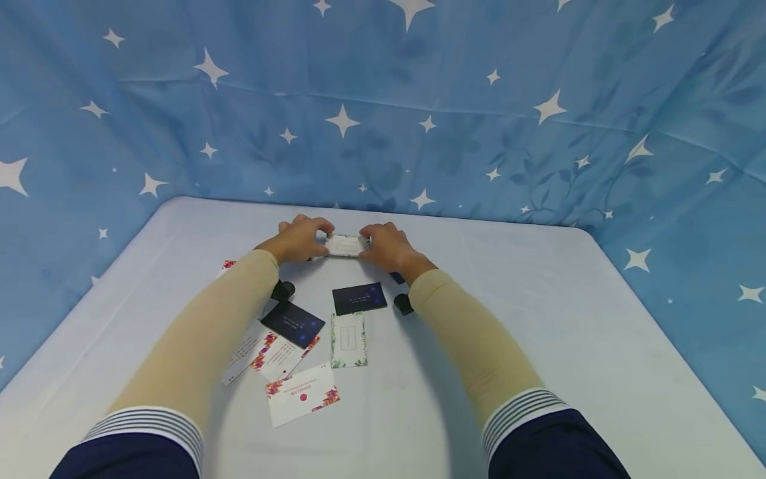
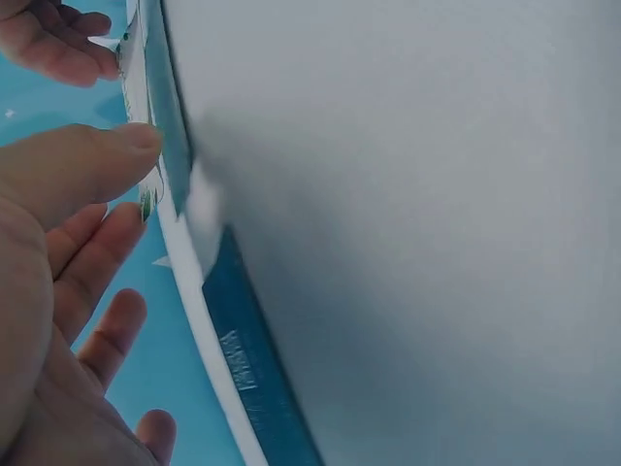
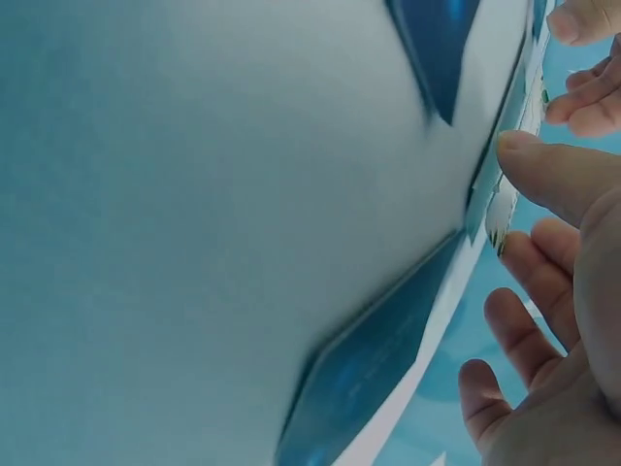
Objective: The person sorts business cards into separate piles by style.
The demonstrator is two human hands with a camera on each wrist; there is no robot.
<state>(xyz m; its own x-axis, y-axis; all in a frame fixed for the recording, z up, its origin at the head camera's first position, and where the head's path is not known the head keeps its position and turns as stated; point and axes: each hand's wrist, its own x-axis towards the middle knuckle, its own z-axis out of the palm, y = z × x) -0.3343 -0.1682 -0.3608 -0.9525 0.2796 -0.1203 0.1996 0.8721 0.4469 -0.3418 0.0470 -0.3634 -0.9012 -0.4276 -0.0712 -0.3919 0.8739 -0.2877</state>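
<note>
Pinching leafy card (image 1: 344,245), print illegible

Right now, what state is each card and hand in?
Held leafy card: pinched at both ends.
Left hand: pinching that card's left end.
Right hand: pinching that card's right end.
Lower leafy card: flat, print showing.
Middle dark card: flat, print showing.
Nearest floral card: flat, print showing.
Left dark card: partly over another floral card.
Lower-left pale card: partly hidden.
Far-right dark card: partly hidden.
Upper-left floral card: mostly hidden.
</note>
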